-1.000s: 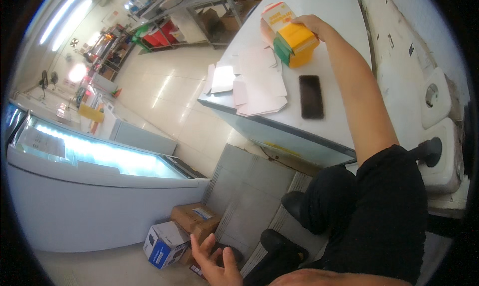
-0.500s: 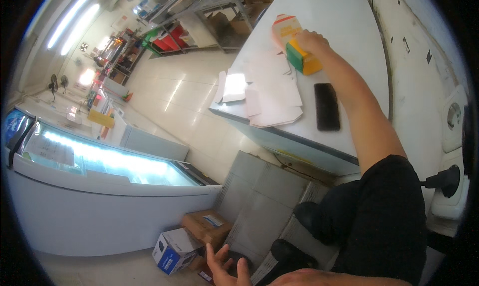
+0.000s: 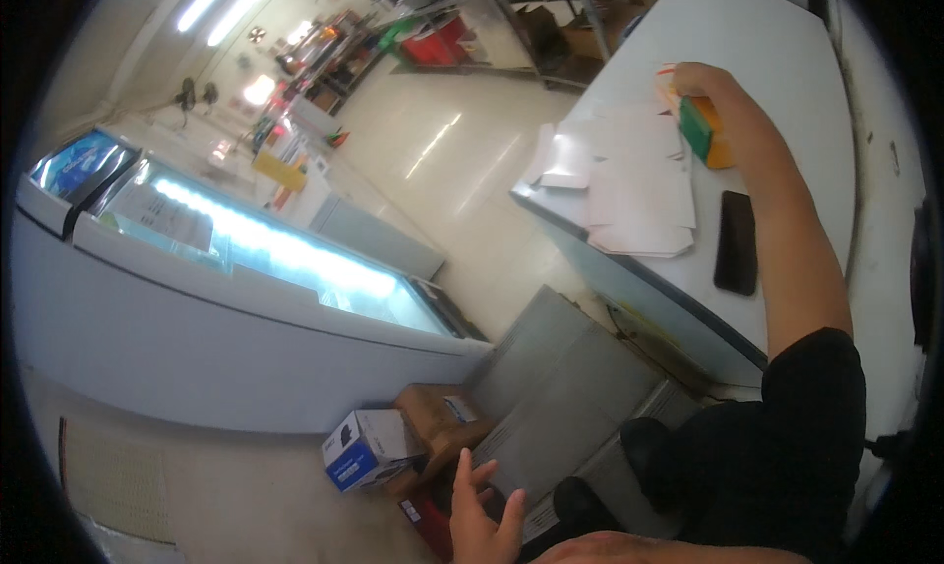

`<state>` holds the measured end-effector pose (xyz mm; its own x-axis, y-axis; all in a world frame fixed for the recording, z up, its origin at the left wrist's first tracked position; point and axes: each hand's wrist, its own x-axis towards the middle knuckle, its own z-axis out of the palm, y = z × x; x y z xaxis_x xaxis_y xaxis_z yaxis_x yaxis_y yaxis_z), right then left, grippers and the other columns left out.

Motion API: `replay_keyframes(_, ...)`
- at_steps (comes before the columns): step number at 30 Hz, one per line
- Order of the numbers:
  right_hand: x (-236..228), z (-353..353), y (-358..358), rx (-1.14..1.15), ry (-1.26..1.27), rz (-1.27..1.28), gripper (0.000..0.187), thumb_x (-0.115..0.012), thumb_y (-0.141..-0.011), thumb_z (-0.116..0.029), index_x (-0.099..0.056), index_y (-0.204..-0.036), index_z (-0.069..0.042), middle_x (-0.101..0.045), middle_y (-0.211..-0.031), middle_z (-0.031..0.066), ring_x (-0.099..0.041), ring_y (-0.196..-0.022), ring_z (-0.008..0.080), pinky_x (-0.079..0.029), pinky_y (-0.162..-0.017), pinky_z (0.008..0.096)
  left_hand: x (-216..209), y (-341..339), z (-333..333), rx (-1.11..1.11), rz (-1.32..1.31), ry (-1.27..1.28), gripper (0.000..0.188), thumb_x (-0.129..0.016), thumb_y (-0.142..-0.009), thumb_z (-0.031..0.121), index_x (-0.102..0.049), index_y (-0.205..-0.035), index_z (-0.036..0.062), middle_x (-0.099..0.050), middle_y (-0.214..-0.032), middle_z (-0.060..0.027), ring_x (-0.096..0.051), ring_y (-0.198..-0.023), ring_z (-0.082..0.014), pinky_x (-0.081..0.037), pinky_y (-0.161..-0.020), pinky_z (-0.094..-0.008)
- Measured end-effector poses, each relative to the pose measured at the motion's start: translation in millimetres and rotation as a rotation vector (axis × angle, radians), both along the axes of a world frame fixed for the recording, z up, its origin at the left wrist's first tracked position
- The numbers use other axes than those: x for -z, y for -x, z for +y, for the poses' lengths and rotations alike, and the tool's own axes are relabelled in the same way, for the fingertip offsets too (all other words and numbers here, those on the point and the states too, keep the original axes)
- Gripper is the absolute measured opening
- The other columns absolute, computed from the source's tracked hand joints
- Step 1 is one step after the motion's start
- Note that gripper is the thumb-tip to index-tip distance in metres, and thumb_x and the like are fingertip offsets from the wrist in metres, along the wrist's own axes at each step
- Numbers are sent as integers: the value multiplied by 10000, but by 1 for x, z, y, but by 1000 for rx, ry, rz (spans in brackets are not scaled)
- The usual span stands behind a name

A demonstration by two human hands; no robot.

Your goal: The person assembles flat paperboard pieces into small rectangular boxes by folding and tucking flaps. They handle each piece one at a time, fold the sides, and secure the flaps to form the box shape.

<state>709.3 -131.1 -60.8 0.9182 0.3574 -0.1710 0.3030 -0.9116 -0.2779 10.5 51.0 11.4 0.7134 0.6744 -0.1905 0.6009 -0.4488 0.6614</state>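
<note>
On the white tabletop, my right hand closes over a white-and-orange carton, which it mostly hides along with its own fingertips. Just below that hand stands a yellow-and-green box, partly behind my wrist. Flat white cardboard pieces lie overlapping to the left of the box. A black phone rests beside my right forearm. Low in the view, my left hand is open, fingers spread, holding nothing.
The white table runs along the wall at right. A lit glass-topped freezer stands at left. On the floor are a blue-and-white box, a brown carton and grey cardboard sheets. Metal shelving stands farther back.
The view has swung, so the table sits farther right in the picture. My right hand has shifted from the yellow-and-green box toward the white-and-orange carton. My left hand stays open.
</note>
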Motion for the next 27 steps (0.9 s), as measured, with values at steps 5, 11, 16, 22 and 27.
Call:
replay_keyframes(5, -18, 50, 37, 73, 143, -29, 527, -502, -1024, -438, -715, -1337, -70, -667, -1430, 162, -642, -1302, 334, -470, -1126, 404, -6, -5, -10, -58, 43, 4, 906, -778, -921, 120, -252, -1653, 30, -625, -1427, -229, -601, -1347, -355, -511, -1106, -475)
replay_keyframes(11, -10, 61, 61, -59, 239, -154, 410, -566, -1016, -335, -746, -1275, -73, -682, -1415, 107, -618, -1329, 349, -442, -1146, 478, -14, -6, -19, -64, 57, -4, 898, -777, -932, 123, -252, -1654, 29, -622, -1437, -214, -598, -1351, -341, -502, -1114, -461)
replay_keyframes(16, 37, 39, 56, 26, 247, -674, 321, -592, -976, -235, -719, -1218, -69, -706, -1238, 186, -644, -1241, 353, -409, -1143, 512, -6, 0, -17, 177, -50, -145, 891, -782, -951, 182, -259, -1655, 23, -630, -1414, -204, -590, -1330, -350, -489, -1109, -443)
replay_keyframes(22, 1, 93, 211, -270, 49, -273, 558, -725, -948, -393, -628, -1366, -36, -632, -1378, 234, -576, -1333, 384, -387, -1178, 543, -11, 18, -27, 227, -181, -260, 829, -753, -981, 220, -297, -1641, 9, -643, -1377, -214, -595, -1263, -379, -463, -1097, -461)
replay_keyframes(27, 12, 64, 270, -358, 218, -16, 867, -846, -803, -613, -585, -1405, -47, -537, -1490, 261, -531, -1379, 408, -451, -1149, 469, -6, 20, -30, 300, -240, -263, 820, -746, -987, 228, -298, -1632, -8, -652, -1340, -235, -595, -1246, -410, -457, -1089, -476)
